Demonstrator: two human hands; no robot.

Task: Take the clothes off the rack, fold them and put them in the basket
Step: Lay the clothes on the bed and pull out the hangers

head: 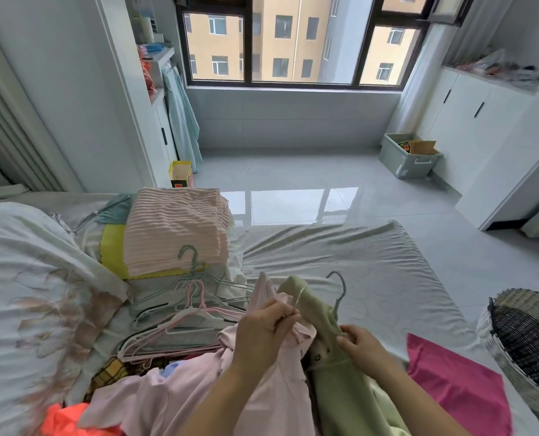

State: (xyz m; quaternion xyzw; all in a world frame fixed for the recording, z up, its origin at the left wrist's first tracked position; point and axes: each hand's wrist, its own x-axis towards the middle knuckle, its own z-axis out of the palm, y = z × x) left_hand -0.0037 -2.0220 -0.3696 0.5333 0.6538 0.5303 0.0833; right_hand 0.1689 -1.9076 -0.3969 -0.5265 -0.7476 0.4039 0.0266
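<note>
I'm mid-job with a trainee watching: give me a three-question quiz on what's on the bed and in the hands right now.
1. True or false: the wicker basket stands to the person's right, off the edge of the bed.
2. Which garment does the left hand grip? A) pink garment B) green garment C) magenta cloth
3. Fill in: the pile of empty hangers lies just in front of the folded ____ blanket.

Key: 1 true; 2 A; 3 pink. The right hand holds the green garment near its grey hanger.
</note>
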